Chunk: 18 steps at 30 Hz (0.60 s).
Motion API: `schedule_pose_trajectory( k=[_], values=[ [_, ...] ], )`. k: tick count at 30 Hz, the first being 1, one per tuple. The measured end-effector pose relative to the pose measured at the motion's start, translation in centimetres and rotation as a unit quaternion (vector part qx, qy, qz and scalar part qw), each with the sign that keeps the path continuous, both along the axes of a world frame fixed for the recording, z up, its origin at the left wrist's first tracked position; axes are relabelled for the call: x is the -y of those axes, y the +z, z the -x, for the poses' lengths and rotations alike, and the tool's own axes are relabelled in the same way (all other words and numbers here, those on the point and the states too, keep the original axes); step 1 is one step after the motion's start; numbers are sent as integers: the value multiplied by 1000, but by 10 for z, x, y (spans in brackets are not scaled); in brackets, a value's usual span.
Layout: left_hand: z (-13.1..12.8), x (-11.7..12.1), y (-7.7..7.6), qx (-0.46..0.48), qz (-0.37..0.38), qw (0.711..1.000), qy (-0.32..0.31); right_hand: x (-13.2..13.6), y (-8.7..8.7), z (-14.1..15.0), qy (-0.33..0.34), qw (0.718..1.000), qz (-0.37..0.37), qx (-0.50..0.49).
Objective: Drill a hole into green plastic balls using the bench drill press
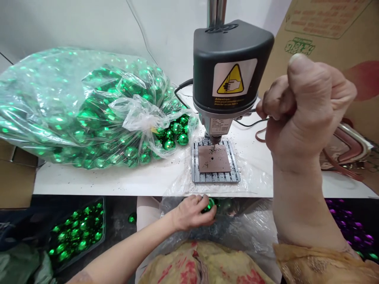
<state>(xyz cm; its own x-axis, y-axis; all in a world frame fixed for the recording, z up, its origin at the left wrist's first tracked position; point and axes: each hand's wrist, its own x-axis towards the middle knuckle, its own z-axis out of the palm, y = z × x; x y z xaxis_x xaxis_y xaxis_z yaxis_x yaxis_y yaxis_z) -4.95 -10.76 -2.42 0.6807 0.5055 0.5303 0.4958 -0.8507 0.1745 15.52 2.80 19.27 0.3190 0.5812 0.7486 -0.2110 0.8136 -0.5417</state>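
Observation:
My left hand point(195, 213) is closed around a shiny green faceted ball point(209, 205), just below the front edge of the table. Raised at the right, my right hand point(310, 102) makes a fist at the side of a small black drill press point(232, 67). A thin lever point(253, 111) runs from the press into that fist, and its end is hidden by the fingers. Under the drill chuck point(215, 139) a brown square plate point(214, 158) with a small hole lies on the grooved metal base point(237, 177). Dark shavings are scattered over both.
A large clear bag point(133, 114) of green balls fills the table's left side. Below stand a bin point(102, 232) of green balls and, at right, purple balls point(352, 227). A cardboard box point(331, 27) and a pinkish bag point(343, 148) are behind my right arm. Clear plastic point(254, 225) covers my lap.

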Motion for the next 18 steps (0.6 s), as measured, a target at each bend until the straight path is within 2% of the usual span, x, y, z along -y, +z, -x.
schedule_pose_trajectory(
  k=[2, 3, 5, 6, 8, 10, 13, 15, 17, 18],
  values=[
    [11, 19, -15, -89, 38, 995, 1, -1, 0, 1, 5, 1000, -7, -12],
    [17, 24, -19, -104, 56, 993, 2, -2, 0, 1, 5, 1000, -8, -13],
    [25, 20, -20, -70, 58, 996, -2, -2, -1, 1, -2, 1000, -1, -7],
    [28, 10, -15, -29, 43, 999, 3, -1, -1, 1, -8, 1000, 5, -4],
    [32, -23, 2, 64, 16, 996, 67, 0, -2, 0, -19, 1000, 14, -2],
    [33, -69, 24, 112, 25, 972, 205, 0, -3, 0, -25, 1000, 16, -6],
    [34, -139, 50, 50, 90, 924, 370, 0, -4, -1, -27, 1000, 11, -5],
    [35, -171, 56, 0, 134, 906, 402, 0, -4, -2, -25, 1000, 13, -2],
    [36, -184, 56, 1, 152, 907, 393, -1, -5, -3, -19, 1000, 19, 4],
    [37, -184, 55, 30, 155, 909, 386, -1, -5, -4, -15, 1000, 22, 8]
  ],
)
